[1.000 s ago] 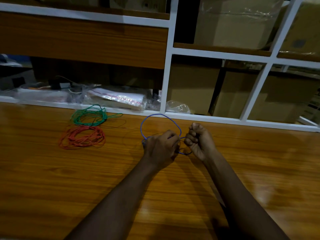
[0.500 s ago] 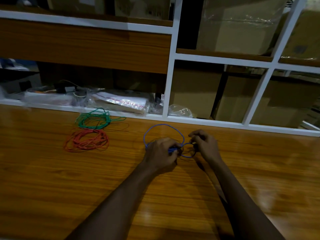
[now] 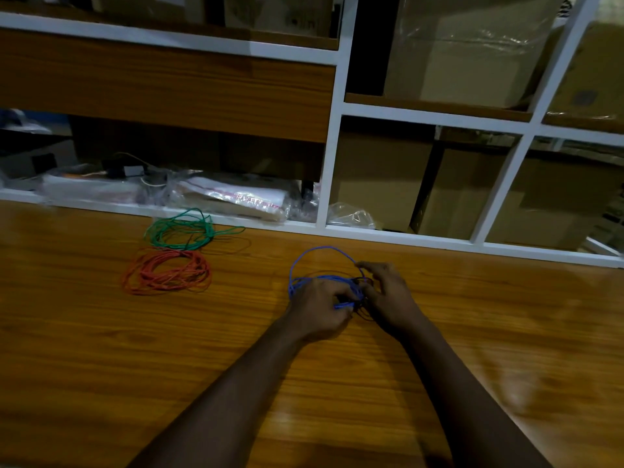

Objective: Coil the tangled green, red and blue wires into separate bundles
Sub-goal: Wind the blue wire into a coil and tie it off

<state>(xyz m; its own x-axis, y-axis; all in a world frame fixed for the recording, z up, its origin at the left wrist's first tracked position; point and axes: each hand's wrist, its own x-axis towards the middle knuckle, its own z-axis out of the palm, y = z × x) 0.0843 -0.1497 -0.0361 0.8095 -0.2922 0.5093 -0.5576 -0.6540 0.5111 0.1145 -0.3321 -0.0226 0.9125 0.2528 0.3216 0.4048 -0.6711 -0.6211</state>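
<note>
Tabletop: glossy orange-brown wood-grain table (image 3: 101, 366), lamp glare on its right side; both forearms reach across it from the near edge.
Blue wire: thin blue plastic-coated wire (image 3: 317, 253) at mid-table, gathered into a loose round coil; one loop arcs away beyond the knuckles, and the rest bunches between the two hands.
Left hand: left hand (image 3: 320, 309) lies knuckles-up on the coil's near left side, fingers curled round several blue strands.
Right hand: right hand (image 3: 388, 298) meets the coil's right side, fingers bent and one lifted; blurred, so I cannot tell whether it pinches the wire.
Finished coils: flat green wire coil (image 3: 179, 231) by the far edge with a tail trailing right; flat red-orange wire coil (image 3: 165, 271) just nearer, well left of the hands.
Backdrop: white-framed wooden shelving (image 3: 332, 146) holding brown cardboard boxes (image 3: 378, 177) and crinkled clear plastic bags (image 3: 236, 197).
</note>
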